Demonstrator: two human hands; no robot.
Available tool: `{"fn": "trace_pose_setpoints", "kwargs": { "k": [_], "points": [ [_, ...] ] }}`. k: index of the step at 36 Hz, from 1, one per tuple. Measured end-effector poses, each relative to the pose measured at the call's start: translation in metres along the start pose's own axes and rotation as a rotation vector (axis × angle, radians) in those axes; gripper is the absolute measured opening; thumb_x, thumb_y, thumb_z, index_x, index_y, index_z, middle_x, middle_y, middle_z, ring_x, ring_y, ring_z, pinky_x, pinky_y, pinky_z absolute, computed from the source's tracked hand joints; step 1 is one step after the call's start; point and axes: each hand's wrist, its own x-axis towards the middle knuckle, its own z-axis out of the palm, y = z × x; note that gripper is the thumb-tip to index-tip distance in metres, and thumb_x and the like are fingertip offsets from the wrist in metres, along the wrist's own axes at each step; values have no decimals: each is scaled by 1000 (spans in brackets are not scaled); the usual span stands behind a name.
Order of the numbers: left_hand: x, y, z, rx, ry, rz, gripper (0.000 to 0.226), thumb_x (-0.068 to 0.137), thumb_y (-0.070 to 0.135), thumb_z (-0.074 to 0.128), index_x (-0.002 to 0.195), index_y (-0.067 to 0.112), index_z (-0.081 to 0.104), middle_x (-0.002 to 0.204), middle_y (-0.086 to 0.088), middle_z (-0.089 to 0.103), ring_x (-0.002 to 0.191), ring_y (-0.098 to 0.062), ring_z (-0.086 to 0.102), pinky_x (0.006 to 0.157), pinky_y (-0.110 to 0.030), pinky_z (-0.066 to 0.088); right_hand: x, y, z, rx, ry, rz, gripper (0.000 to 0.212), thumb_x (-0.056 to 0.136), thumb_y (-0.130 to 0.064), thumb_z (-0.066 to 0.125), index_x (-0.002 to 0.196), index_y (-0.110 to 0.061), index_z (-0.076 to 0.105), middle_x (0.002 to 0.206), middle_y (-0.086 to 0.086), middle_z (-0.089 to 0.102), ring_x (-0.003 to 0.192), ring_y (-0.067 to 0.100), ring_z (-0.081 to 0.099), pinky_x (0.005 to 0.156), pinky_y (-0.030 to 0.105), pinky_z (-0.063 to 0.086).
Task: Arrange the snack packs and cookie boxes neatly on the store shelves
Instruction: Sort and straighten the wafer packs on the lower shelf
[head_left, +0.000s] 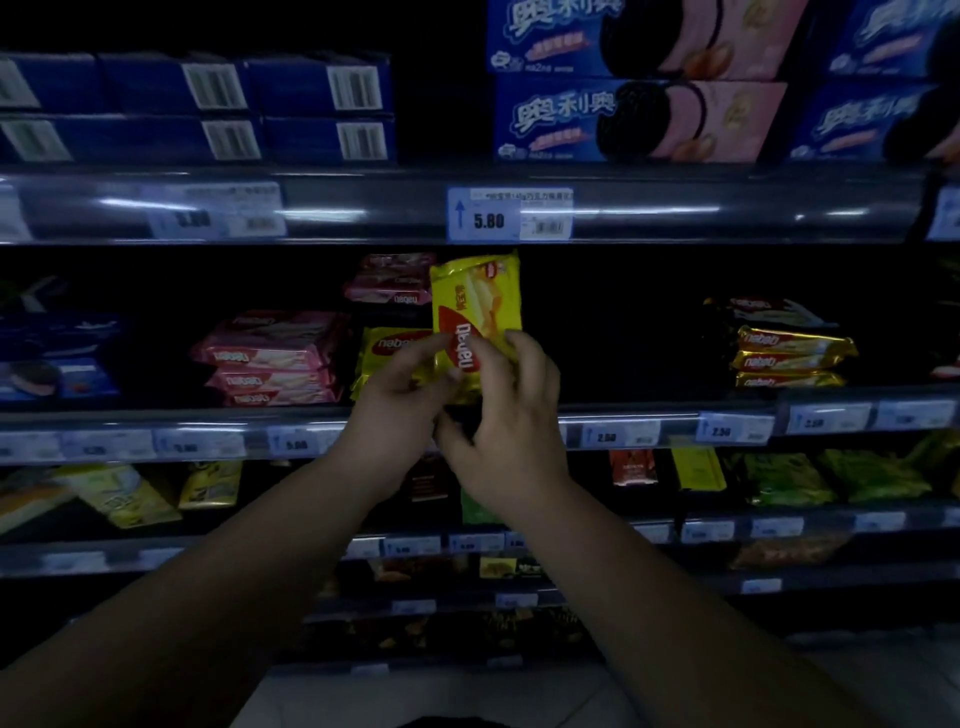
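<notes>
a: where's the yellow wafer pack (475, 301)?
b: upright in front of the middle shelf (156, 420), right of the pink packs (270, 358); blue cookie boxes (639, 119) stacked higher up
a: and the hands?
b: left hand (400, 387) pinches its lower left edge; right hand (511, 415) curls fingers round the lower right edge

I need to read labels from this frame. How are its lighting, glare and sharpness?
Head view: dim overall, shelf recesses nearly black; the yellow pack is best lit; glare streaks run along the upper rail; the 5.80 tag reads clearly, the left tag is smeared; the wide-angle lens curves shelves near the edges.
</notes>
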Motion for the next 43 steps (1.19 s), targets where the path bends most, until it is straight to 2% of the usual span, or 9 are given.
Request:
{"fn": "trace_pose_setpoints", "kwargs": {
  "k": [6,9,13,20,24,28,33,38,43],
  "points": [
    [10,20,-32,-85,130,80,29,87,-13,52,96,12,63,89,-10,69,80,-25,67,65,-36,57,-6,-7,0,66,-70,-75,65,88,-28,63,144,-24,32,149,6,26,128,32,43,92,47,50],
    [17,23,-45,93,123,116,35,84,-19,44,87,12,59,81,-9,62,71,-20,61,60,-27,51,6,7,-3,-88,-72,-40,83,80,-33,73,148,-27,26,152,10,24,135,36,30,105,52,39],
    [22,28,-49,250,82,97,33,89,-17,37,87,9,57,76,-4,56,59,-6,56,43,-14,41,34,22,-9,-195,-304,-22,104,73,-44,79,153,-36,14,162,0,9,144,33,12,113,55,22],
    [26,23,-47,315,54,203,29,89,-18,41,97,4,57,83,-7,59,64,-1,62,53,-15,48,65,32,-6,-33,-491,60,107,61,-39,85,150,-40,26,153,0,25,134,31,34,108,47,38],
    [26,9,-59,565,175,445,41,86,-4,49,121,14,60,124,-10,50,106,-18,55,89,-21,44,77,25,-3,-121,-374,66,90,71,-54,78,148,-41,33,153,0,26,133,33,30,109,45,34],
    [18,4,-58,803,90,596,47,83,2,52,130,8,57,133,-12,50,120,-20,50,103,-25,40,81,23,18,-189,-461,104,71,85,-59,61,148,-38,35,160,4,19,140,37,24,114,46,25],
    [24,-8,-64,1091,5,559,52,79,14,53,131,8,57,130,-18,58,120,-39,52,99,-51,45,77,22,24,-172,-527,133,72,90,-55,57,152,-40,24,165,4,5,147,40,12,118,52,19],
    [22,-12,-65,1210,-43,569,49,85,14,59,134,12,55,132,-16,57,117,-37,54,95,-50,49,71,23,18,-123,-423,85,73,87,-54,64,150,-33,33,163,5,11,144,37,20,113,46,31],
    [19,-14,-62,1242,-27,517,51,80,17,57,131,14,54,127,-14,57,110,-37,55,88,-46,51,72,25,16,-202,-364,81,95,79,-77,52,155,-38,9,164,4,-12,148,32,-16,119,53,4]
  ]
}}
